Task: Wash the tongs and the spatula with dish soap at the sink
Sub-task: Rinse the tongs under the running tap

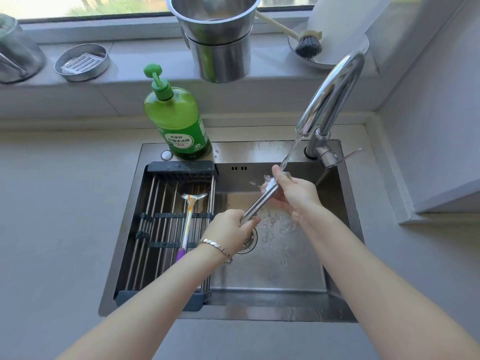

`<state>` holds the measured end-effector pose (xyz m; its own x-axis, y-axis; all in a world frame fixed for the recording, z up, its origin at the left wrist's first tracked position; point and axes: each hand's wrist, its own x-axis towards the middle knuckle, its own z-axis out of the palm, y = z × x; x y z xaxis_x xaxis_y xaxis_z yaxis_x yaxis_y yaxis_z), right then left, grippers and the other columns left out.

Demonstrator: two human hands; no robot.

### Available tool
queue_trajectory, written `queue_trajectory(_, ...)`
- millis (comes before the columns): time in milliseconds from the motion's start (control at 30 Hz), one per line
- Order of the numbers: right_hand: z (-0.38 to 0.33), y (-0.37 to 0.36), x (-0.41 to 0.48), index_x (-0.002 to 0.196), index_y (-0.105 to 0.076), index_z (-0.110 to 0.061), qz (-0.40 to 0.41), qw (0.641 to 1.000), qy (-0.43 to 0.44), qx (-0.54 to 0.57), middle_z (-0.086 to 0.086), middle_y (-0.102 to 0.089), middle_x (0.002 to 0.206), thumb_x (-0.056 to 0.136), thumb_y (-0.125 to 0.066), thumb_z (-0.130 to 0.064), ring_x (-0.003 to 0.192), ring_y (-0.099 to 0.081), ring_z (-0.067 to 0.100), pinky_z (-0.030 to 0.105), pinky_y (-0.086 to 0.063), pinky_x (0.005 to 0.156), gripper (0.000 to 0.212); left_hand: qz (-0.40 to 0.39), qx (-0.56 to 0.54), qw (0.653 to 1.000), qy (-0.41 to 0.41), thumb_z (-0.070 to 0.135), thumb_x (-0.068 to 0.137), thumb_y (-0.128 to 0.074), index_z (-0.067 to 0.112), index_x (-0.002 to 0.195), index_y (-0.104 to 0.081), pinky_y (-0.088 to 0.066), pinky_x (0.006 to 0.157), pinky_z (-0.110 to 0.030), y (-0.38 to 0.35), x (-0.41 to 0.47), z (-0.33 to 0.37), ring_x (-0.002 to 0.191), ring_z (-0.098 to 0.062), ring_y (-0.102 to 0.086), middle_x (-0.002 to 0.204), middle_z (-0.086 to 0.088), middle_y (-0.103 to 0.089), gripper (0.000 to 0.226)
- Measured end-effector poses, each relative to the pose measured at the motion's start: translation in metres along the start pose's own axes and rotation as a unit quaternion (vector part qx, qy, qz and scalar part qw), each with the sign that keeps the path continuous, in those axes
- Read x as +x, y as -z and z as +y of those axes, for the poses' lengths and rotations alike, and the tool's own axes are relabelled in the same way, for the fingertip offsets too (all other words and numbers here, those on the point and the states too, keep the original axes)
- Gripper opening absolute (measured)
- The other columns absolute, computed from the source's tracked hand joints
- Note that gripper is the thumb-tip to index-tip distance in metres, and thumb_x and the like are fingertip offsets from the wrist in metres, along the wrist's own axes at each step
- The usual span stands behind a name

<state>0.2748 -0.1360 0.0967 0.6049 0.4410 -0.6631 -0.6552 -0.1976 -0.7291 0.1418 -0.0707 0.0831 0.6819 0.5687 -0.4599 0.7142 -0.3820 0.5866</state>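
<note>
Person's left hand is gripping the tongs low and the right hand is curling round the top under the running tap. Wet steel could be slipping into the sink. The spatula is lying on the rack along the sink's left edge, with the soap bottle at its back rim and grey worktop all round

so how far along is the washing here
Nothing looks finished yet. In hand: the left hand grips the tongs while the right hand holds their far end under the running water. Left: the spatula lies on the rack with orange smears on it, apparently unwashed. Whether the tongs got soap I cannot tell.
</note>
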Motion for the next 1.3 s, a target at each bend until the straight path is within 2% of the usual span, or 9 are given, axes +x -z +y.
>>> queue_trajectory(200,-0.004,-0.001,0.004,0.083,-0.059,-0.001,-0.017,0.999,-0.009,0.039,0.014,-0.069,0.075,0.094,-0.050,-0.031,0.061,-0.068,0.019,0.028,-0.059,0.056,0.034,0.022,-0.088,0.996,-0.010,0.045,0.091,-0.049,0.017,0.057,-0.054,-0.037,0.042,-0.017,0.011,0.006,0.006,0.059,-0.019,-0.064,0.048,0.004,-0.062,0.044)
queue_trajectory(300,-0.010,0.009,0.008,0.084,-0.060,-0.001,-0.042,0.993,-0.008,0.110,0.010,-0.069,0.071,0.093,-0.054,-0.018,0.059,-0.068,0.015,0.025,-0.058,0.053,0.020,-0.054,-0.235,0.970,-0.009,0.029,0.095,-0.048,0.012,0.073,-0.059,-0.040,0.038,-0.011,0.016,0.017,0.020,0.045,-0.009,-0.063,0.034,0.007,-0.054,0.030)
queue_trajectory(567,-0.034,0.051,0.019,0.082,-0.058,-0.005,-0.020,0.985,0.015,0.171,0.004,-0.071,0.060,0.092,-0.054,-0.006,0.057,-0.070,0.012,0.021,-0.054,0.050,0.011,-0.201,-0.221,0.952,-0.071,0.008,0.089,-0.058,0.018,0.088,-0.065,-0.045,0.057,-0.012,0.019,0.051,0.059,0.046,0.003,-0.060,0.075,0.004,-0.067,0.012)
queue_trajectory(767,-0.027,0.048,0.019,0.092,-0.059,-0.003,-0.010,0.983,-0.003,0.181,0.003,-0.072,0.064,0.091,-0.056,-0.009,0.060,-0.070,0.011,0.020,-0.054,0.050,0.007,-0.068,-0.158,0.985,-0.033,0.036,0.086,-0.062,0.007,0.065,-0.065,-0.039,0.039,-0.009,0.023,0.049,0.057,0.030,-0.002,-0.049,0.042,0.006,-0.058,0.036)
queue_trajectory(933,-0.018,0.019,0.011,0.089,-0.060,-0.005,-0.043,0.987,-0.009,0.157,0.008,-0.067,0.076,0.091,-0.057,-0.010,0.062,-0.068,0.013,0.022,-0.057,0.054,0.006,0.047,-0.171,0.980,-0.091,0.027,0.082,-0.067,0.017,0.085,-0.068,-0.052,0.072,-0.019,0.023,0.028,0.019,0.072,-0.002,-0.065,0.080,0.004,-0.069,0.010)
queue_trajectory(1000,-0.015,0.008,0.008,0.089,-0.059,-0.004,-0.073,0.987,-0.001,0.141,0.008,-0.066,0.077,0.090,-0.056,-0.010,0.062,-0.068,0.012,0.024,-0.058,0.058,0.007,0.090,-0.221,0.971,-0.032,0.030,0.079,-0.070,0.017,0.113,-0.060,-0.051,0.092,-0.036,0.019,0.026,0.000,0.105,-0.011,-0.059,0.115,-0.003,-0.062,0.038)
queue_trajectory(1067,-0.012,-0.002,0.005,0.083,-0.059,-0.005,-0.102,0.987,0.022,0.119,0.004,-0.068,0.068,0.090,-0.056,-0.008,0.063,-0.067,0.013,0.026,-0.059,0.067,0.008,0.049,-0.286,0.951,0.110,0.040,0.077,-0.070,0.012,0.133,-0.043,-0.052,0.093,-0.042,0.019,0.025,-0.010,0.107,-0.018,-0.058,0.132,-0.013,-0.050,0.068)
queue_trajectory(1167,-0.009,-0.009,0.001,0.077,-0.061,-0.009,-0.120,0.988,0.074,0.067,-0.002,-0.068,0.062,0.089,-0.057,-0.007,0.066,-0.065,0.013,0.025,-0.057,0.070,0.012,-0.133,-0.443,0.842,0.277,0.040,0.082,-0.064,0.001,0.127,-0.046,-0.058,0.075,-0.034,0.023,0.019,-0.012,0.085,-0.022,-0.066,0.106,-0.019,-0.062,0.062)
queue_trajectory(1300,-0.013,0.001,-0.002,0.079,-0.059,-0.011,-0.122,0.986,0.107,0.028,-0.002,-0.063,0.068,0.091,-0.055,-0.013,0.068,-0.062,0.011,0.026,-0.055,0.071,0.013,-0.208,-0.503,0.796,0.265,0.034,0.085,-0.061,0.010,0.100,-0.058,-0.058,0.054,-0.023,0.022,0.010,-0.015,0.065,-0.012,-0.070,0.086,-0.008,-0.069,0.029)
